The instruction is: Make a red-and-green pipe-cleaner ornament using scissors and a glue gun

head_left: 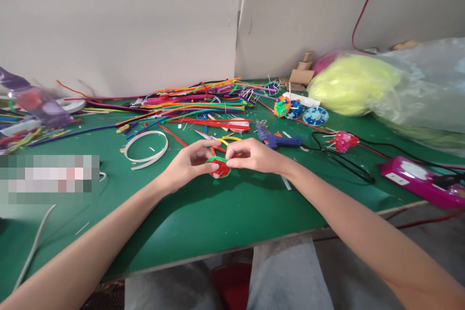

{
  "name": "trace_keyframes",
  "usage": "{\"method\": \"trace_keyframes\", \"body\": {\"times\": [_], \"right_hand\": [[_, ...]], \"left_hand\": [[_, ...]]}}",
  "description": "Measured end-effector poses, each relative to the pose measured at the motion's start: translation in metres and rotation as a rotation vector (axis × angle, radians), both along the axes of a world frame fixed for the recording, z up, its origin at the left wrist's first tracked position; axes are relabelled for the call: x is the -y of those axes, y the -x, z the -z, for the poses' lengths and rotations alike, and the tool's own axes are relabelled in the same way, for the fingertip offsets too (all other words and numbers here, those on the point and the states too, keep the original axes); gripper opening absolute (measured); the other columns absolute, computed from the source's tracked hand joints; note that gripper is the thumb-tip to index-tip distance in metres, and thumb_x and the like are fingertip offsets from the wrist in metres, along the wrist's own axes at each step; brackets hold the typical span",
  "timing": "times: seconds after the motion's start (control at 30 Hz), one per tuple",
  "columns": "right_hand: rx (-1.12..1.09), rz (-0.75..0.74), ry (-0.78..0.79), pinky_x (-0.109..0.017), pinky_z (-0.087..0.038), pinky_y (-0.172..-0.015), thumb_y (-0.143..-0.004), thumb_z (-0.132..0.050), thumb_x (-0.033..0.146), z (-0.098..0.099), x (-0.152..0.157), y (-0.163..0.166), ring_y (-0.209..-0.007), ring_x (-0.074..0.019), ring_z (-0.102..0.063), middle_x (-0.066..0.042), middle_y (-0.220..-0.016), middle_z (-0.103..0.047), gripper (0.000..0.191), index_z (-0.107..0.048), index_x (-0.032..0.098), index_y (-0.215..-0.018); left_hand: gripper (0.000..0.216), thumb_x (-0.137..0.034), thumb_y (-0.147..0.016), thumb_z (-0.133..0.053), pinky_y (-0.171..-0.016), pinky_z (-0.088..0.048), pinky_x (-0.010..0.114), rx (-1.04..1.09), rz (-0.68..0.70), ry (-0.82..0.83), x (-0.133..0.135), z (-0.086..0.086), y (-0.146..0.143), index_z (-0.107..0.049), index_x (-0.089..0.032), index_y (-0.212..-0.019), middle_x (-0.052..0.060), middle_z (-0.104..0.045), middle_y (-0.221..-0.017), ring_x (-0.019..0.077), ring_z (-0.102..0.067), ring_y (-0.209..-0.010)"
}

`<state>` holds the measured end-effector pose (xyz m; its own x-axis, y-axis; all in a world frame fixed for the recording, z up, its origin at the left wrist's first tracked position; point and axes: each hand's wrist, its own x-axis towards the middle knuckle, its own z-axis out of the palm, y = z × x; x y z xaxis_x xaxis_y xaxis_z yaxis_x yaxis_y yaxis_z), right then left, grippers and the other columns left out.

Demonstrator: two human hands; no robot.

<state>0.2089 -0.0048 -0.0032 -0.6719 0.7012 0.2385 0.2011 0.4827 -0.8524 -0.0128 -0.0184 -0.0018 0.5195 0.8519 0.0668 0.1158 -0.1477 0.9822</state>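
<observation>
Between my hands is a small round red craft piece with a fuzzy green rim that looks like pipe cleaner. My left hand holds it from the left, with the thumb across its red face. From the right, the fingers of my right hand are pinched together at the green rim. Whether a loose end sits in that pinch is hidden. Just beyond the fingers lie scissors, partly covered by my hands. A blue glue gun rests past my right hand.
Colourful pipe cleaners are heaped along the wall. A coiled white strip lies left of my hands. Decorated craft pieces and a pink one sit to the right, near a magenta power strip and plastic bags. A purple bottle is far left.
</observation>
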Motion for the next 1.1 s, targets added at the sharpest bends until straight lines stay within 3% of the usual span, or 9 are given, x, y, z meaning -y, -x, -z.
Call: {"method": "trace_keyframes", "body": {"times": [0.17,0.27,0.37,0.43,0.47,0.57,0.73,0.9,1.1], "right_hand": [[-0.046,0.037,0.013,-0.025,-0.035,-0.062,-0.08,-0.061,0.022,0.001,0.002,0.003,-0.064,-0.0114,-0.048,0.002,-0.069,-0.055,0.01,-0.06,0.017,-0.071],[-0.065,0.068,0.014,-0.025,-0.035,-0.06,-0.08,-0.06,0.022,0.001,0.003,0.005,-0.062,-0.011,-0.047,0.002,-0.067,-0.054,0.011,-0.059,0.017,-0.07],[-0.06,0.066,-0.007,-0.025,-0.034,-0.058,-0.08,-0.06,0.022,0.001,0.003,0.005,-0.06,-0.0104,-0.045,0.002,-0.067,-0.053,0.011,-0.059,0.016,-0.07],[-0.049,0.049,-0.043,-0.025,-0.034,-0.059,-0.08,-0.06,0.022,0.001,0.003,0.005,-0.061,-0.0104,-0.045,0.001,-0.068,-0.054,0.011,-0.06,0.016,-0.071],[-0.041,0.038,-0.059,-0.025,-0.034,-0.06,-0.08,-0.06,0.022,0.002,0.002,0.004,-0.062,-0.0104,-0.045,0.001,-0.069,-0.055,0.011,-0.06,0.016,-0.071],[-0.01,0.002,-0.056,-0.025,-0.034,-0.06,-0.08,-0.061,0.022,0.003,0.001,0.004,-0.062,-0.0104,-0.045,0.001,-0.069,-0.055,0.011,-0.059,0.016,-0.071],[0.016,-0.037,0.042,-0.024,-0.034,-0.057,-0.08,-0.06,0.024,0.002,0.001,0.002,-0.06,-0.0095,-0.044,0.002,-0.067,-0.052,0.012,-0.058,0.016,-0.072],[0.013,-0.048,0.139,-0.023,-0.035,-0.054,-0.081,-0.06,0.025,-0.002,0.002,0.0,-0.056,-0.0088,-0.046,0.003,-0.064,-0.05,0.012,-0.058,0.016,-0.073],[-0.067,0.017,0.19,-0.023,-0.042,-0.054,-0.078,-0.062,0.023,-0.001,0.004,0.002,-0.054,-0.0089,-0.052,0.003,-0.064,-0.055,0.009,-0.057,0.017,-0.077]], "left_hand": [[0.045,-0.032,-0.077,-0.072,-0.074,-0.054,0.032,-0.041,0.028,-0.047,0.001,0.0,-0.003,-0.059,-0.016,-0.116,0.003,-0.07,-0.083,0.0166,-0.068,-0.071],[0.045,-0.037,-0.077,-0.072,-0.085,-0.054,0.037,-0.131,-0.04,-0.2,0.0,0.002,-0.002,-0.061,-0.018,-0.117,0.01,-0.067,-0.108,0.0228,-0.067,-0.094],[0.071,-0.042,-0.072,-0.076,-0.105,-0.044,0.043,-0.144,-0.156,-0.463,-0.003,-0.001,0.003,-0.05,-0.026,-0.136,0.013,-0.043,-0.146,0.0311,-0.04,-0.135],[0.082,-0.048,-0.073,-0.074,-0.112,-0.035,0.048,-0.046,-0.221,-0.505,-0.005,-0.005,0.007,-0.038,-0.031,-0.145,0.009,-0.026,-0.158,0.0326,-0.021,-0.146],[0.078,-0.05,-0.076,-0.07,-0.113,-0.032,0.049,0.028,-0.222,-0.464,-0.006,-0.008,0.008,-0.038,-0.032,-0.145,0.008,-0.025,-0.159,0.0326,-0.02,-0.146],[0.055,-0.056,-0.09,-0.048,-0.111,-0.035,0.05,0.253,-0.121,-0.121,-0.006,-0.015,0.011,-0.059,-0.021,-0.131,0.013,-0.057,-0.137,0.0324,-0.042,-0.136],[0.028,-0.029,-0.085,-0.065,-0.107,-0.043,0.04,0.315,-0.098,0.188,-0.002,-0.015,0.01,-0.073,-0.018,-0.109,0.01,-0.075,-0.107,0.0263,-0.064,-0.113],[0.039,-0.026,-0.075,-0.076,-0.1,-0.048,0.039,0.239,-0.119,0.184,0.0,-0.011,0.008,-0.071,-0.018,-0.113,0.009,-0.077,-0.097,0.0255,-0.069,-0.104],[0.049,-0.04,-0.074,-0.075,-0.095,-0.051,0.04,-0.008,-0.253,-0.107,0.003,-0.011,0.001,-0.066,-0.017,-0.116,0.012,-0.072,-0.114,0.0274,-0.064,-0.111]]}}
